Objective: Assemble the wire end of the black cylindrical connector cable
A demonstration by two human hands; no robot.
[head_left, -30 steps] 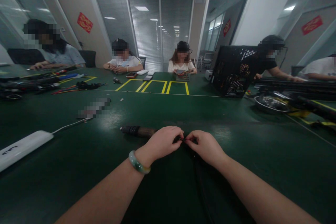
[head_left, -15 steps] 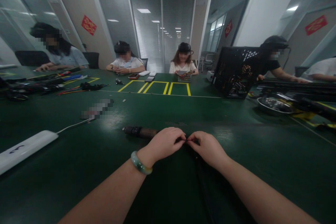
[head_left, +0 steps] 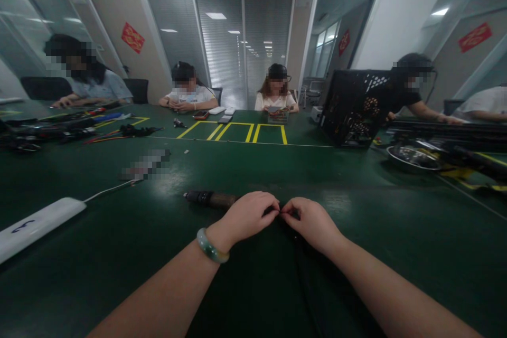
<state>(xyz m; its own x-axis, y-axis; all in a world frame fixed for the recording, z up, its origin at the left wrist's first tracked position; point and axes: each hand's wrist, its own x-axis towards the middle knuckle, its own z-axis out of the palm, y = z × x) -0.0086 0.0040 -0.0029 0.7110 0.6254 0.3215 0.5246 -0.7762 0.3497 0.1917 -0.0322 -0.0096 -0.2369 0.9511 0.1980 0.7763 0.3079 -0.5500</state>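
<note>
My left hand (head_left: pixel 251 215) and my right hand (head_left: pixel 311 222) meet at their fingertips over the green table (head_left: pixel 237 166). Both are closed in a pinch; whatever sits between the fingers is dark and too small to make out. A jade-coloured bangle (head_left: pixel 213 245) circles my left wrist. Just beyond that hand lies a dark cylindrical tool (head_left: pixel 209 199) with a brownish barrel and a narrow metal tip pointing left; its right end is hidden behind the hand. Below my right hand a faint dark strip or cable (head_left: pixel 304 274) runs along the table toward me.
A white power strip (head_left: pixel 43 227) with a cord lies at left, near a blurred-out object (head_left: pixel 146 165). Dark cables (head_left: pixel 134 130) cover the far left. A black computer case (head_left: pixel 352 108) and a shiny metal bowl (head_left: pixel 414 157) stand at right. Several people sit around the table.
</note>
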